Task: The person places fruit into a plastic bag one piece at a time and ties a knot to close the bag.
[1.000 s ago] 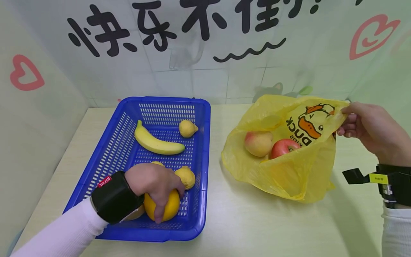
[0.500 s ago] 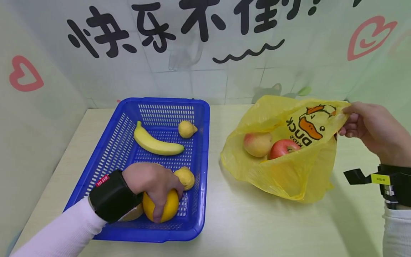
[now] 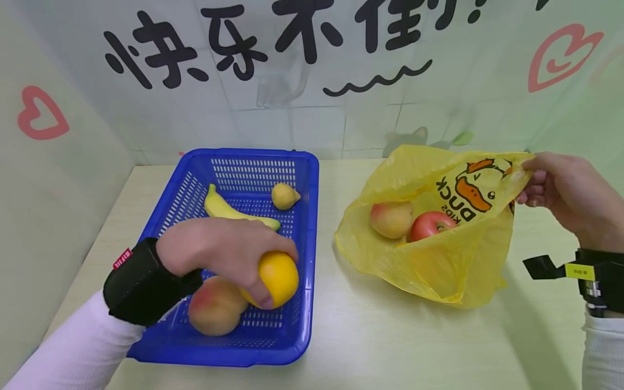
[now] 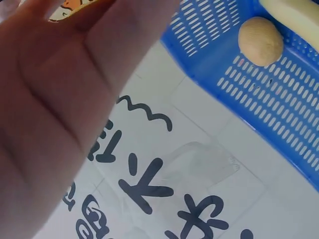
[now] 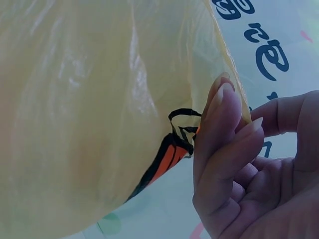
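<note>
In the head view my left hand (image 3: 229,252) grips an orange (image 3: 280,279) above the blue basket (image 3: 312,314). A peach (image 3: 216,307) lies in the basket just below that hand. Behind it are a banana (image 3: 234,208), partly covered by the hand, and a lemon (image 3: 285,196). With thumb and fingers my right hand (image 3: 567,189) pinches the upper right edge of a yellow plastic bag (image 3: 439,271), its mouth spread. Inside the bag sit a peach (image 3: 391,219) and a red apple (image 3: 431,226). The right wrist view shows the bag's edge between thumb and fingers.
Basket and bag stand side by side on a pale wooden table (image 3: 361,336), with a strip of tabletop between them. A white wall (image 3: 312,130) with black lettering rises right behind, and side panels close in at left and right.
My left hand has lifted the orange off the basket floor and carried it up and right, uncovering the peach. The right hand keeps its pinch on the bag, almost unmoved.
</note>
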A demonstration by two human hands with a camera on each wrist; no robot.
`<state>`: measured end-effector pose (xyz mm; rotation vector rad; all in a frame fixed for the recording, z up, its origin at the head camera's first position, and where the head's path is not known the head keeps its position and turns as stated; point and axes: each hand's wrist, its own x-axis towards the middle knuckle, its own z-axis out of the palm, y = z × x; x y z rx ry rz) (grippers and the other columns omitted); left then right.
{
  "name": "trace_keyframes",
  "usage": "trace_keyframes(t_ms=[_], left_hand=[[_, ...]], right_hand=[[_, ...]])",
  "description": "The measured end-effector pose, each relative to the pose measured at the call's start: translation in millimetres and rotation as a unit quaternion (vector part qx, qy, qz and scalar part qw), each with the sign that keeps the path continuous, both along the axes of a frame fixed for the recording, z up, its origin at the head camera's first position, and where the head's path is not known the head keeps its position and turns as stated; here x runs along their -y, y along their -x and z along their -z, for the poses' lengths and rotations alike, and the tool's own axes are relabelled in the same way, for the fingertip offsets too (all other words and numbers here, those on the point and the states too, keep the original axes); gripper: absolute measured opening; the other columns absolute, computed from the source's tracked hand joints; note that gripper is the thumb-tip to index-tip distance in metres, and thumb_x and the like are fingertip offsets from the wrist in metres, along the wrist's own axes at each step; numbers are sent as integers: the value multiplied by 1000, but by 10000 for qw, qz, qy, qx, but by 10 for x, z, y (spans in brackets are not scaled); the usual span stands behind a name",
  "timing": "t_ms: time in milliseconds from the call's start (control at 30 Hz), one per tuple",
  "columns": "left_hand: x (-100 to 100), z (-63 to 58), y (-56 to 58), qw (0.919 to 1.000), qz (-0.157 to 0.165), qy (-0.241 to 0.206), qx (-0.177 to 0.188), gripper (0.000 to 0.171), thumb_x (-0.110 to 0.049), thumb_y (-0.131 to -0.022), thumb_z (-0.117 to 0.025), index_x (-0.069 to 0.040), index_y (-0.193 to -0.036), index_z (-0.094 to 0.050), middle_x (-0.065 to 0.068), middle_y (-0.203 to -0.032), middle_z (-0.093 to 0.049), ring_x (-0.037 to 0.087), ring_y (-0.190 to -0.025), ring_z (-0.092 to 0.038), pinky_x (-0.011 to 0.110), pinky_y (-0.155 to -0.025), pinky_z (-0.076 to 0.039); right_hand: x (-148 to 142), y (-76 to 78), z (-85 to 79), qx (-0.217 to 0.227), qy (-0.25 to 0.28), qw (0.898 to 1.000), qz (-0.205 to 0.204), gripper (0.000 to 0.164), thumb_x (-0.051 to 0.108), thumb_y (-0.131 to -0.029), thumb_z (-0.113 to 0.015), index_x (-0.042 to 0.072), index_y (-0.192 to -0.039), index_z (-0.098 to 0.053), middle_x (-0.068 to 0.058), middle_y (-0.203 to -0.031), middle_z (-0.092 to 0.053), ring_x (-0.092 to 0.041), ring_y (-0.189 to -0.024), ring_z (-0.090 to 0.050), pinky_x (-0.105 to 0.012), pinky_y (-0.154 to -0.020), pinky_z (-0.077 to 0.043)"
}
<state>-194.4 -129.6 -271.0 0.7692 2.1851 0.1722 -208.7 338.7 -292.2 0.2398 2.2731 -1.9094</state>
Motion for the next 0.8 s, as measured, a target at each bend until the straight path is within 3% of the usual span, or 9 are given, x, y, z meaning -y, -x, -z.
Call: trace_keyframes(t_ms=[167,400,800], left_hand=[[-40,-76,21,9955,465,-584,-590,59,-40,-75,-81,-36,-128,-57,-7,-112,-61,18,-101,-54,35,-83,-49],[-106,-179,7,9869,686,-1049,-1015,62,-44,-75,-80,-36,-131,-55,-9,-111,-61,13,-96,-58,32,-82,-51],[-422,-188,40,9563,1234,-1922,-1823,66,-45,-77,-77,-35,-137,-52,-2,-124,-56,14,-102,-56,29,-81,-50]], right_hand=[[8,0,-10,-32,9,10000,-13,31,24,-105,-41,20,-92,-69,2,-72,-71,-14,-59,-60,-21,-57,-51],[23,9,-17,-112,213,9997,-61,30,23,-105,-42,19,-94,-70,1,-73,-71,-14,-59,-60,-21,-57,-51],[53,20,-26,-262,247,9993,-87,31,20,-105,-42,16,-92,-70,0,-69,-70,-15,-56,-59,-22,-55,-50]])
